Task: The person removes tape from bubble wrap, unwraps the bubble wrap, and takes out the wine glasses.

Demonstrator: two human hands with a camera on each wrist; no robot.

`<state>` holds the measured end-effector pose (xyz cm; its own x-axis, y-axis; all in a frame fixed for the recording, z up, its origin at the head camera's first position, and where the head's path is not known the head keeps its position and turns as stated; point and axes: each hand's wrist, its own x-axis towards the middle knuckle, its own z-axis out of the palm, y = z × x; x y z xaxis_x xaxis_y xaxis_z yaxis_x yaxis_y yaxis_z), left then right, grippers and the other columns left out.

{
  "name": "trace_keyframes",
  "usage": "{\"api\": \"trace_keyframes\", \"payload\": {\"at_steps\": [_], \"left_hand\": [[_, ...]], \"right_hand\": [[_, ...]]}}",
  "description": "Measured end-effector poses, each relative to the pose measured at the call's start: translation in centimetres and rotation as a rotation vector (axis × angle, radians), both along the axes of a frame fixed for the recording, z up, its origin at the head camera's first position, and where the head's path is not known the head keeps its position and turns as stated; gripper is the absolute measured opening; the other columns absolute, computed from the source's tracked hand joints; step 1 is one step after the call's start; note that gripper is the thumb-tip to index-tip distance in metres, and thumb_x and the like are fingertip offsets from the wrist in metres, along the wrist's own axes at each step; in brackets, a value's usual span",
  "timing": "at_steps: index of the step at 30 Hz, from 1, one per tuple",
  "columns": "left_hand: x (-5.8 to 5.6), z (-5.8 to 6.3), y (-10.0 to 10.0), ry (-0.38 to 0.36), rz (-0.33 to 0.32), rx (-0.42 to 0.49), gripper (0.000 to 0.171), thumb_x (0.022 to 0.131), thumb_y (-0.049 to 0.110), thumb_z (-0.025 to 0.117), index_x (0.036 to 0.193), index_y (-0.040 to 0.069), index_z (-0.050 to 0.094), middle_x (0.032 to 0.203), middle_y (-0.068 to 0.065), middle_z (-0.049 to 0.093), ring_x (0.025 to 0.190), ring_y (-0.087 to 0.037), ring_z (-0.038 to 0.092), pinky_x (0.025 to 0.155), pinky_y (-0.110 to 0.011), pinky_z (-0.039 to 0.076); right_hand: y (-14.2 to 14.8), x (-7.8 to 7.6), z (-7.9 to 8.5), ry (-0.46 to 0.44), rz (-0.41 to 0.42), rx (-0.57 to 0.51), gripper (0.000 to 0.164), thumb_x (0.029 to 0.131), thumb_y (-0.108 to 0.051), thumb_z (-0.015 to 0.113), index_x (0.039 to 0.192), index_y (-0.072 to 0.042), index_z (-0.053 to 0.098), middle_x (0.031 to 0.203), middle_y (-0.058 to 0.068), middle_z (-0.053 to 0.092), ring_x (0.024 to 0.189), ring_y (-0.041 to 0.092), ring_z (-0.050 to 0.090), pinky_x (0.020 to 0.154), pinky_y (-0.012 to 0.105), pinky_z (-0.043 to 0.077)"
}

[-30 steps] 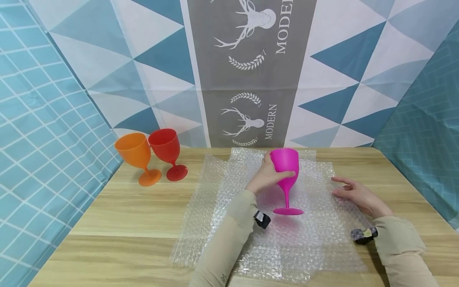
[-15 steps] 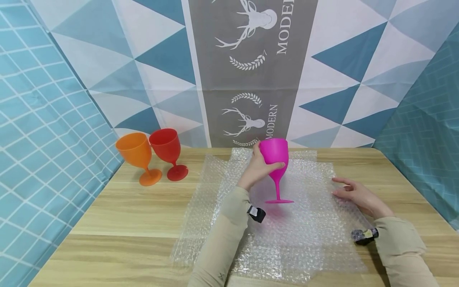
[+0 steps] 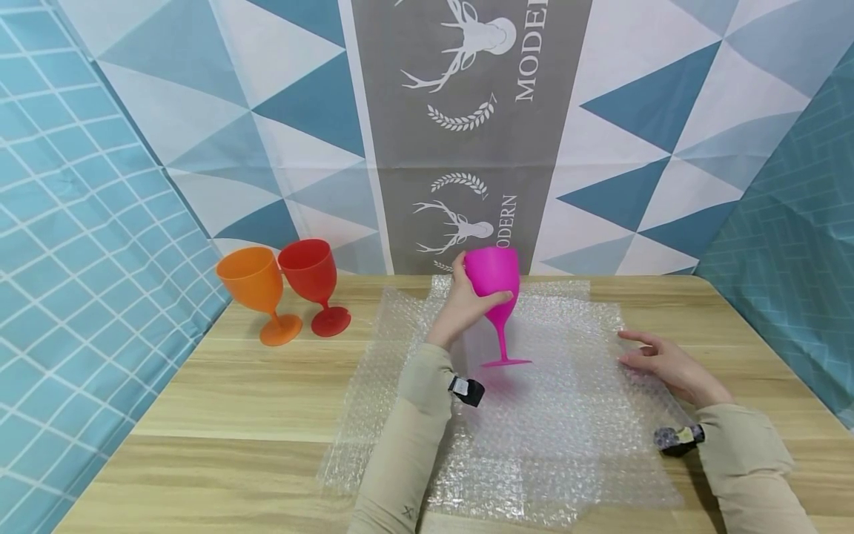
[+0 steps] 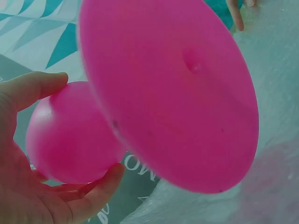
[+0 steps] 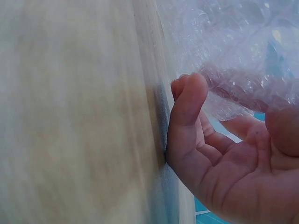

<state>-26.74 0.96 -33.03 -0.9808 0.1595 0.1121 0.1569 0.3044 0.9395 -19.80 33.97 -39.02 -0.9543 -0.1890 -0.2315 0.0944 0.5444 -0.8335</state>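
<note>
My left hand [image 3: 467,300] grips the bowl of a bright pink goblet [image 3: 495,278] and holds it upright, slightly tilted, above the bubble wrap [image 3: 554,415]. The goblet's round foot [image 4: 173,98] fills much of the left wrist view, with fingers and thumb round the bowl behind it. At the wrap's right edge lies my right hand [image 3: 667,365], its fingers loosely bent and thumb apart from them. In the right wrist view the wrap's edge [image 5: 252,88] runs by these fingers, touching or nearly so.
An orange goblet [image 3: 256,285] and a red goblet [image 3: 312,274] stand side by side at the back left of the wooden table [image 3: 220,437]. A patterned cloth backdrop [image 3: 460,148] rises behind the table, with blue cloths at both sides.
My left hand has moved left and upward with the pink goblet, whose foot is now farther from the front of the wrap. My right hand has stayed in place.
</note>
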Motion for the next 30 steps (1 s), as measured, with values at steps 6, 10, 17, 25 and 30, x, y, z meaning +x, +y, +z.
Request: {"api": "trace_keyframes", "payload": {"at_steps": [6, 10, 17, 25, 30], "left_hand": [[0.0, 0.6, -0.7, 0.009, 0.012, 0.065, 0.101, 0.070, 0.026, 0.075, 0.143, 0.022, 0.006, 0.128, -0.015, 0.044, 0.108, -0.029, 0.051, 0.087, -0.042, 0.046], [0.1, 1.0, -1.2, 0.024, 0.034, 0.070, 0.100, 0.070, 0.028, 0.075, 0.143, 0.022, 0.008, 0.130, -0.012, 0.042, 0.110, -0.028, 0.050, 0.087, -0.041, 0.046], [0.3, 1.7, -2.2, 0.034, 0.051, 0.083, 0.099, 0.071, 0.027, 0.074, 0.143, 0.021, 0.005, 0.136, -0.008, 0.033, 0.115, -0.028, 0.045, 0.088, -0.043, 0.047], [0.3, 2.4, -3.1, 0.060, 0.079, 0.110, 0.101, 0.071, 0.025, 0.074, 0.144, 0.024, 0.004, 0.138, -0.008, 0.031, 0.116, -0.028, 0.043, 0.088, -0.043, 0.047], [0.5, 2.8, -3.6, 0.089, 0.104, 0.099, 0.100, 0.071, 0.022, 0.074, 0.144, 0.024, 0.004, 0.139, -0.008, 0.029, 0.117, -0.029, 0.041, 0.088, -0.043, 0.048]], "right_hand": [[0.0, 0.0, 0.0, -0.005, -0.004, 0.007, 0.070, 0.091, -0.027, 0.054, 0.141, 0.006, 0.018, 0.121, 0.029, 0.045, 0.087, 0.001, 0.054, 0.073, 0.025, 0.049], [0.0, 0.0, 0.0, -0.011, -0.007, 0.003, 0.070, 0.091, -0.027, 0.053, 0.141, 0.005, 0.017, 0.119, 0.028, 0.045, 0.087, 0.003, 0.054, 0.072, 0.026, 0.049], [0.1, -0.2, 0.0, -0.019, -0.015, -0.019, 0.071, 0.090, -0.028, 0.055, 0.142, 0.005, 0.017, 0.115, 0.025, 0.048, 0.084, 0.004, 0.056, 0.072, 0.027, 0.050], [0.0, -0.2, 0.0, -0.020, -0.012, -0.003, 0.071, 0.091, -0.028, 0.054, 0.142, 0.004, 0.017, 0.119, 0.028, 0.046, 0.087, 0.006, 0.055, 0.072, 0.027, 0.049], [0.0, -0.1, 0.0, -0.017, -0.009, 0.000, 0.070, 0.091, -0.028, 0.053, 0.141, 0.005, 0.017, 0.118, 0.028, 0.046, 0.086, 0.007, 0.055, 0.072, 0.027, 0.049]]}}
